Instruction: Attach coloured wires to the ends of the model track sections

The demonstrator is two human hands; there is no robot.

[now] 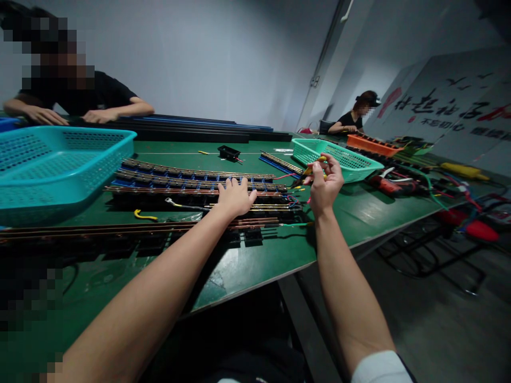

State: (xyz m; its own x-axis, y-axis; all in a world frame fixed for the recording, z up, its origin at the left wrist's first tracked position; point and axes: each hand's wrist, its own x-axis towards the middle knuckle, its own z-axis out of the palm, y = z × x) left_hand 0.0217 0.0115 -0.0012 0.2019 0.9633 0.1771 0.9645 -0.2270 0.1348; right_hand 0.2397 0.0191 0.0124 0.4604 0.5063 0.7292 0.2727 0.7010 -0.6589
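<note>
My left hand lies with its fingers spread across several long strips of copper-coloured rails on black and blue holders. My right hand is closed around pliers with yellow and dark handles, held above the right ends of the strips. Their dark jaws point left, near red and blue wires; whether they grip a wire I cannot tell. Closer to me, a longer strip of copper rails runs left, and a green wire comes off a rail end. A cable with a metal lug lies between strips.
A blue basket stands at left, a green basket beyond my right hand. A small black box and a yellow hooked piece lie on the green table. Co-workers sit at far left and far right.
</note>
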